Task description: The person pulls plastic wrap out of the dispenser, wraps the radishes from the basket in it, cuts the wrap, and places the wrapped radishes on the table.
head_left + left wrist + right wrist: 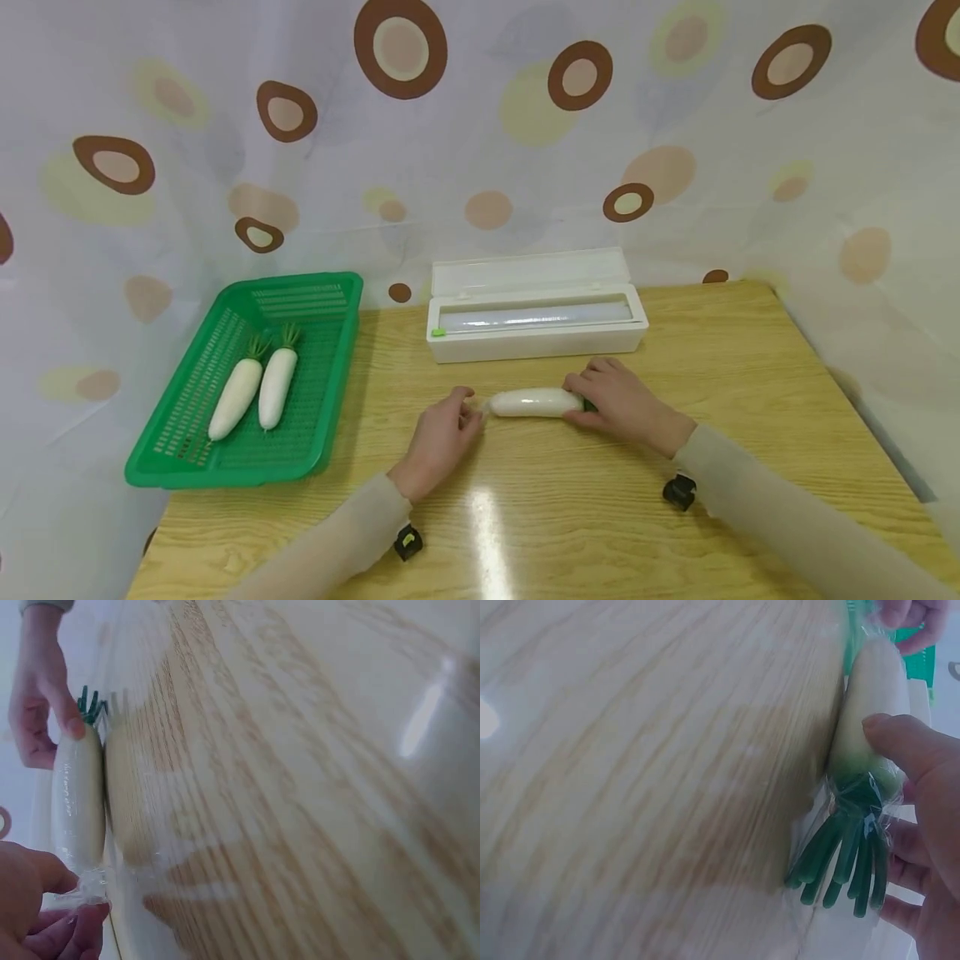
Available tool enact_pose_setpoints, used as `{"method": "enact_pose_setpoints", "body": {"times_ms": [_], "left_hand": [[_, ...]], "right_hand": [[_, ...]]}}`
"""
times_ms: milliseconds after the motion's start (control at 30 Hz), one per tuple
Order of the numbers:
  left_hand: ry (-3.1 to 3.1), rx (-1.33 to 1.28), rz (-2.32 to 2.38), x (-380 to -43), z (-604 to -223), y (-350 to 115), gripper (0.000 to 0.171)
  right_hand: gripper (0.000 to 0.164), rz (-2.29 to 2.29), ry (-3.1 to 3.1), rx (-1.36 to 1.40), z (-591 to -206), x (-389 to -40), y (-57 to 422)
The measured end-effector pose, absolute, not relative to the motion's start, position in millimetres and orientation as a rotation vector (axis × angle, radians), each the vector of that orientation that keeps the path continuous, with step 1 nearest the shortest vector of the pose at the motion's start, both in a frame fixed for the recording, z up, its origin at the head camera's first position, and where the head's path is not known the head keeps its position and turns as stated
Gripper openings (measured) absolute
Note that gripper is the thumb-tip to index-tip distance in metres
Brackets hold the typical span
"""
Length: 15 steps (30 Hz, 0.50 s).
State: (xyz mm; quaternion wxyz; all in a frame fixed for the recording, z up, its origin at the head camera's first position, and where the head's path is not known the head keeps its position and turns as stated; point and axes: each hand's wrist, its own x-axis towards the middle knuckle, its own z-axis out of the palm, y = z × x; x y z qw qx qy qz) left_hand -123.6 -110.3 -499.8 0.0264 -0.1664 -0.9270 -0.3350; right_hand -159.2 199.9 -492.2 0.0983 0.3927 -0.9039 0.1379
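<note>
A white radish [536, 402] wrapped in clear cling film lies crosswise in front of me on the wooden table [570, 517]. Its short green stalks [844, 859] point to the right, and shiny film covers them in the right wrist view. My left hand [438, 437] is at the tip end, where thumb and fingers pinch a gathered tail of cling film [90, 886]. Around the stalk end, my right hand [618, 404] grips the radish, its thumb [900, 739] pressed on the white body.
Behind the radish stands a white cling film box [536, 343], lid [528, 271] raised, with a film roll [536, 317] inside. To the left, a green basket [341, 375] holds two more radishes, one [236, 400] beside the other [277, 387]. A patterned curtain [480, 150] hangs behind the table.
</note>
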Motion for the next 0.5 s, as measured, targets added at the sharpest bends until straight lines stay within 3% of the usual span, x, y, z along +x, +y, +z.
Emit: {"method": "enact_pose_setpoints", "body": {"times_ms": [333,500], "left_hand": [[-2.838,-0.588,-1.062,-114.5,-509.7,-99.7,0.009],[-2.777,-0.477,-1.279,-112.9,-515.3,-86.7,0.012]], "right_hand": [[0.032,0.396,-2.723,1.134,-489.0,-160.1,200.9],[0.032,0.419,-2.72,1.135,-487.9,-160.5,201.0]]}}
